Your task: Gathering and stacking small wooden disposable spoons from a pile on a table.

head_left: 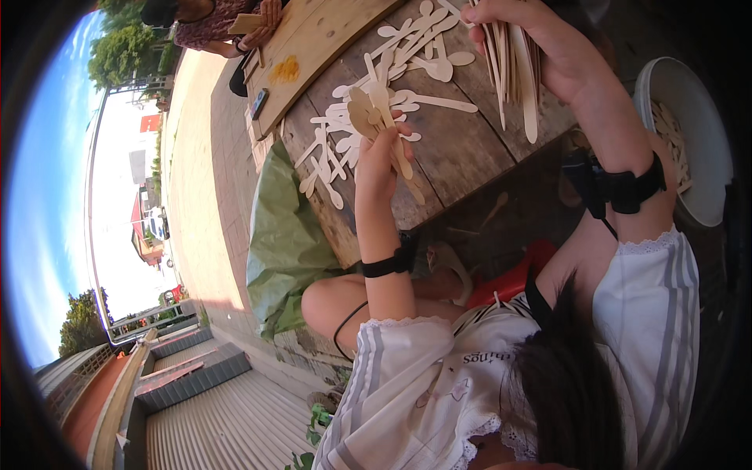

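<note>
Two hands (pixel 380 162) (pixel 548 48) holding wooden utensils (pixel 363 111) (pixel 526 86); shirt (pixel 407 356) bears dark lettering (pixel 487 357).

The plank table (pixel 458 160) is brown – weathered; pale wooden spoons (pixel 440 69) lie jumbled on it.

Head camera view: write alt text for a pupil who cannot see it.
A person's left hand holds several pale wooden spoons, the right hand a bundle of pale wooden pieces, above loose pale wooden spoons on a weathered brown plank table. A round white bucket is at right.
</note>
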Demonstrator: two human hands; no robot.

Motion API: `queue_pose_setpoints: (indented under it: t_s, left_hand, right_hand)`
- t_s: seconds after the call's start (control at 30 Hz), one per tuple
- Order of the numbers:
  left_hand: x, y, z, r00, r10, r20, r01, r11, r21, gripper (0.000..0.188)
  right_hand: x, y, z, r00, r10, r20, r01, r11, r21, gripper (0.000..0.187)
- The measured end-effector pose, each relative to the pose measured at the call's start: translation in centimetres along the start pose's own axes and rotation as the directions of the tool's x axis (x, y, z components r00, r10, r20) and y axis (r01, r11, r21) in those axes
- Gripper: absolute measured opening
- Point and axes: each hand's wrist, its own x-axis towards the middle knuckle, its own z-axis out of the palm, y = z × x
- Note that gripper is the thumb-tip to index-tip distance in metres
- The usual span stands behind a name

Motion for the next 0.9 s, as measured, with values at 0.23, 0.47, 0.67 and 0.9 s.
queue_pose_setpoints:
  t_s: [0.23, 0.47, 0.67, 0.9]
  left_hand:
    - [-0.8, 2.9, -3.9, 0.974, -0.224, -0.008, 0.223, 0.964, 0.147, 0.027]
    - [-2.4, 5.2, -8.7, 0.964, -0.055, -0.262, 0.263, 0.368, 0.892, 0.036]
    - [-3.8, 6.4, -11.3, 0.977, 0.004, -0.213, 0.199, 0.346, 0.917, 0.042]
    - [-4.2, 5.7, -9.4, 0.940, -0.066, -0.336, 0.305, 0.608, 0.733, 0.030]
  right_hand:
    - [0.0, 0.1, 0.1, 1.000, -0.002, -0.002, 0.002, 0.999, 0.036, 0.014]
    - [-0.1, 0.2, 0.0, 1.000, -0.001, -0.009, 0.001, 0.999, 0.035, 0.019]
    - [-0.1, 0.6, 0.5, 0.998, -0.049, -0.038, 0.051, 0.998, 0.045, 0.025]
    - [0.5, 0.9, 0.3, 0.998, 0.025, -0.060, -0.024, 1.000, 0.008, 0.026]
